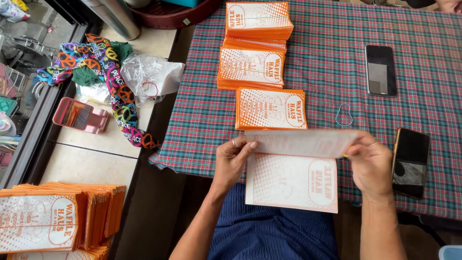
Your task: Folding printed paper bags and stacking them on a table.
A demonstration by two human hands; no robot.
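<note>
Pinching from both ends: left hand (232,161) and right hand (370,163), fingers closed on the folded top edge of a pale orange-and-white printed paper sleeve (292,180). Sleeve lies between the hands at the near edge of the plaid-clothed table (327,62), long axis left-right, fold facing away, open lower half hanging toward the lap.

Plaid-clothed table (327,43): orange bag stacks (257,43), two phones (380,70), rubber band (343,115).
</note>
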